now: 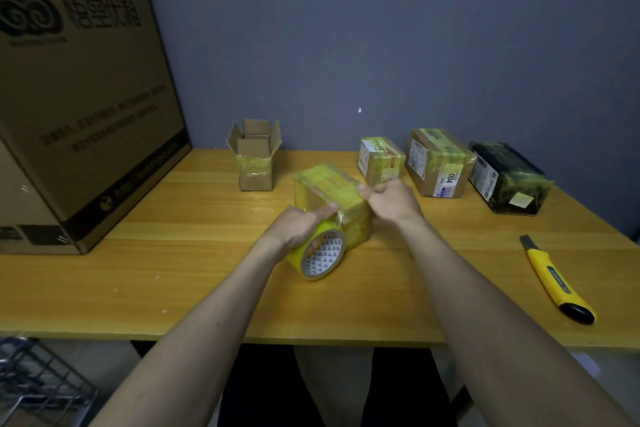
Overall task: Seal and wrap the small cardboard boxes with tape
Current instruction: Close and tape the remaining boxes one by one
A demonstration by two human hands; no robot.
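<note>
In the head view, a small cardboard box (327, 196), already wound all over in glossy yellowish tape, is held just above the middle of the wooden worktop (173, 253). Its top and sides are covered by overlapping bands, so the brown card shows through only dimly. The right hand (391, 201) is closed in a grip on the box's right end, the thumb laid on the top face. The left hand (299, 225) is curled in a grip round a roll of yellow tape (320, 255), which is pressed against the box's near side; the roll's inner core is printed with a pattern of small triangles.

Toward the far edge, an open small box (254, 158) is seen standing with its flaps up and tape round its body. Further right along that edge, three taped parcels are set in a row: a small one (379, 159), a larger one (438, 163) labelled "004", and a dark one (507, 177). A yellow utility knife (554, 279) lies near the right edge. A large printed carton (79, 97) occupies the far left corner.
</note>
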